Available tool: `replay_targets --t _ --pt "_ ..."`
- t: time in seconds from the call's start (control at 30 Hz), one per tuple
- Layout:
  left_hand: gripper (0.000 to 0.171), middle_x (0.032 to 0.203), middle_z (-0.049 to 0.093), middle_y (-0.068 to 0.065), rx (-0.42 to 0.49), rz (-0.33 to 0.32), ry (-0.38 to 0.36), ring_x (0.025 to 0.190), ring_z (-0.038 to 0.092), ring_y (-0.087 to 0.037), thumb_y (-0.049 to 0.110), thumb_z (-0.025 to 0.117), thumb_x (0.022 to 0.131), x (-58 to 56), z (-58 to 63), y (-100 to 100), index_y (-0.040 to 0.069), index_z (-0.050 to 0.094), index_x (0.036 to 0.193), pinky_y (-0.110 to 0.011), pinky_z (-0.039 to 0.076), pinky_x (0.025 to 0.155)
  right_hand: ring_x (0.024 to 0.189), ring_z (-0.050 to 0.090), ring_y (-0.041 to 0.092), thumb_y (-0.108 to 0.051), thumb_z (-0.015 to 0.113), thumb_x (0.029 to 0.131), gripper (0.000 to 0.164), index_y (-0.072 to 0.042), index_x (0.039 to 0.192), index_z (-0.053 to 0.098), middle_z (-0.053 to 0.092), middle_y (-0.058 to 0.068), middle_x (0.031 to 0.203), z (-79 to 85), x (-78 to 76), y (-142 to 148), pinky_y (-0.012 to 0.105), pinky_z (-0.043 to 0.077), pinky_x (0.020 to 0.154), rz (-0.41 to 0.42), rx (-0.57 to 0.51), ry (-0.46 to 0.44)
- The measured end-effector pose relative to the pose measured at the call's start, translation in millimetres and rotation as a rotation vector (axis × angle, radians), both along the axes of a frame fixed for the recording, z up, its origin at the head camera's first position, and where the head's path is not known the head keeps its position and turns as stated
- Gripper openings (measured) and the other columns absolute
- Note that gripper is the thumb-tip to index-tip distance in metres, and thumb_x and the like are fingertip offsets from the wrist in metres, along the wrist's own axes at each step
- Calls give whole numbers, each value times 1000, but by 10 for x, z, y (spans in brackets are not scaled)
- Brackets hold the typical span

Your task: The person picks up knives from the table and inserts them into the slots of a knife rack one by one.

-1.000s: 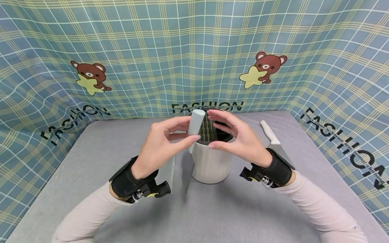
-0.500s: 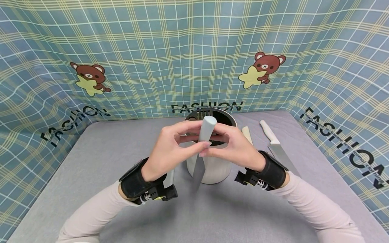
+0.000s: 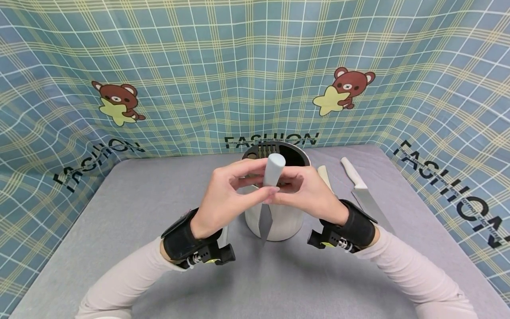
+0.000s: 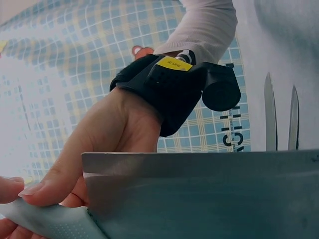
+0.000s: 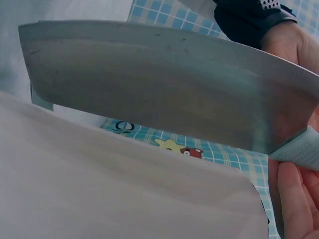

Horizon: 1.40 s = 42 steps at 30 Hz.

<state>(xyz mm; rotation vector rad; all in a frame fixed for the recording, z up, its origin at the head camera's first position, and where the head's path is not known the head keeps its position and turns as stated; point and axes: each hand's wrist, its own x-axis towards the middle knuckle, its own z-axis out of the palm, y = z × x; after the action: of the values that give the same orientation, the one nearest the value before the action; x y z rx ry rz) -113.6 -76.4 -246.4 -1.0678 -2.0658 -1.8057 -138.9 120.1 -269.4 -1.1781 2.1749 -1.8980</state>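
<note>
A kitchen knife with a pale blue-grey handle [image 3: 274,169] is held upright, blade down, before a white knife holder [image 3: 284,223]. My left hand [image 3: 233,190] grips the handle from the left, thumb in front and fingers behind. From the other side my right hand [image 3: 307,190] pinches it too, the thumbs nearly meeting. The broad steel blade [image 4: 199,194] crosses the lower part of the left wrist view. In the right wrist view the blade [image 5: 169,84] hangs apart from the holder's wall [image 5: 124,184]. The hands cover part of the holder's dark, slotted opening.
To the right of the holder, a white-handled knife [image 3: 353,175] lies on the grey cloth [image 3: 279,283]. Closer in, a cream handle [image 3: 324,176] shows behind my right hand. Part of another blade [image 3: 224,237] lies behind my left wrist. A plaid curtain [image 3: 255,79] closes off the back.
The left hand has carried the knife rightward and in front of the holder. My right hand, earlier apart from it, has come in and taken hold of the handle. The blade has turned slightly.
</note>
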Motion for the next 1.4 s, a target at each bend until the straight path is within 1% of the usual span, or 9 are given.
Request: replay_targets --t 0.37,0.7,0.83,0.9,0.97,1.03,1.2,1.3,1.4 --pt "45 110 65 -23 32 7 38 100 67 -27 -14 73 78 -14 -16 29 -13 61 121 -33 59 92 92 71 16 3 70 85 29 10 112 65 71 -4 102 -35 0 22 38 62 84 15 -13 -33" --pt "49 117 62 -27 74 -54 85 112 63 -21 -13 72 79 -101 -56 10 -14 57 126 -36 54 102 94 69 15 4 72 85 30 12 112 62 69 -3 103 -96 -19 44 39 61 87 51 -58 8" --pt "47 126 60 -24 129 4 117 123 57 -22 -4 69 87 -211 -154 -32 -10 55 131 -41 46 110 95 69 15 6 71 84 26 13 108 61 70 1 102 -135 -32 53 38 61 86 77 -102 35" --pt "47 135 55 -20 155 51 158 130 50 -26 3 67 91 -500 -449 -100 -4 53 136 -43 41 115 95 69 15 7 70 85 23 14 106 61 70 4 101 -155 -36 60 37 62 85 87 -117 48" --pt "50 143 50 -15 169 102 179 137 43 -29 5 64 94 -909 -862 -200 4 50 141 -43 35 118 95 68 17 6 69 86 23 12 106 61 69 6 102 -160 -33 69 37 61 85 91 -122 41" --pt "50 149 44 -9 173 141 166 141 37 -25 10 62 96 -1038 -996 -240 8 47 144 -39 32 121 95 67 18 6 69 86 22 12 107 61 69 7 103 -167 -31 85 36 61 86 89 -124 42" --pt "53 153 38 -8 199 147 -34 143 34 -19 15 59 99 -1030 -1033 -292 8 41 148 -34 34 119 98 67 21 5 69 86 21 10 105 62 69 9 104 -167 -26 126 35 61 85 82 -147 29" --pt "56 154 38 -3 219 137 -108 143 34 -18 16 61 98 -1538 -1597 -409 17 39 149 -36 39 116 98 68 21 4 70 86 21 9 106 62 69 8 103 -168 -34 146 33 62 83 66 -165 26" --pt "56 153 40 1 247 131 -157 142 35 -15 21 62 97 -1775 -1912 -443 22 41 148 -37 42 114 98 68 21 6 68 87 23 8 109 63 70 7 103 -187 -51 168 30 61 82 58 -188 33"
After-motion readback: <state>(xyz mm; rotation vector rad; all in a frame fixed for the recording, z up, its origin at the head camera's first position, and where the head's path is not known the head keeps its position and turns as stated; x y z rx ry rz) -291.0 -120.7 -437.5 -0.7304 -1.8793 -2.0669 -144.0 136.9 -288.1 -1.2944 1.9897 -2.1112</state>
